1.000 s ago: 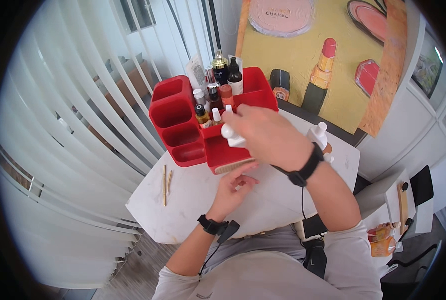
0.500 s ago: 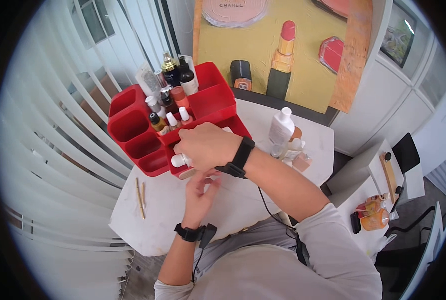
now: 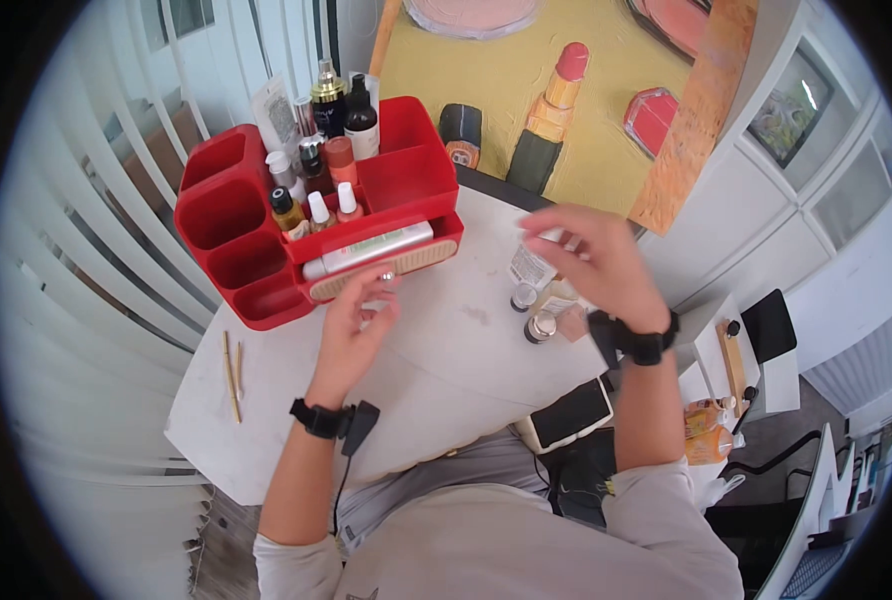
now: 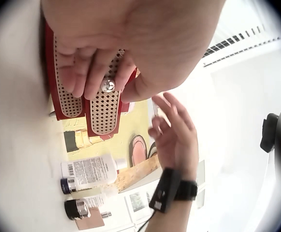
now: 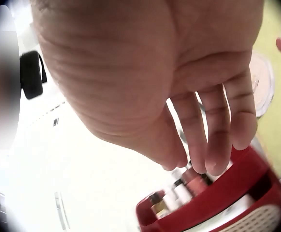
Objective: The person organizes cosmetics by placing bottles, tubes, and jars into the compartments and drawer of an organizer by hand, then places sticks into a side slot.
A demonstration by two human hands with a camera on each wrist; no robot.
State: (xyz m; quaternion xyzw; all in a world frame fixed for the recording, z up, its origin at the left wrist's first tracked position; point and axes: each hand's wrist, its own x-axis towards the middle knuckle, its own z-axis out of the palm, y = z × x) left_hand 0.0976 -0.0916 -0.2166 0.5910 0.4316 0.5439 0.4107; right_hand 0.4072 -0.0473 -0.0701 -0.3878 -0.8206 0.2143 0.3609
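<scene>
A red organizer (image 3: pixel 211 215) stands at the table's back left with several small bottles upright in its top. Its drawer, with a woven front (image 3: pixel 421 258), is pulled out, and a white tube (image 3: pixel 376 248) lies in it. My left hand (image 3: pixel 366 300) is at the drawer front. In the left wrist view its bent fingers (image 4: pixel 89 72) hold the metal knob (image 4: pixel 107 85) between them. My right hand (image 3: pixel 586 250) hovers empty above a white bottle (image 3: pixel 529 268) on the right. Its fingers (image 5: pixel 213 145) hang relaxed.
Small jars (image 3: pixel 539 327) and bottles cluster by the white bottle. A phone (image 3: pixel 571 415) lies at the table's near edge. Two wooden sticks (image 3: pixel 231 365) lie at the left. A cosmetics painting (image 3: pixel 556 90) leans behind, and blinds hang to the left.
My right hand laid the white tube in the drawer, let go, and swung right over the bottles. My left hand stayed at the drawer front. The view shifted right.
</scene>
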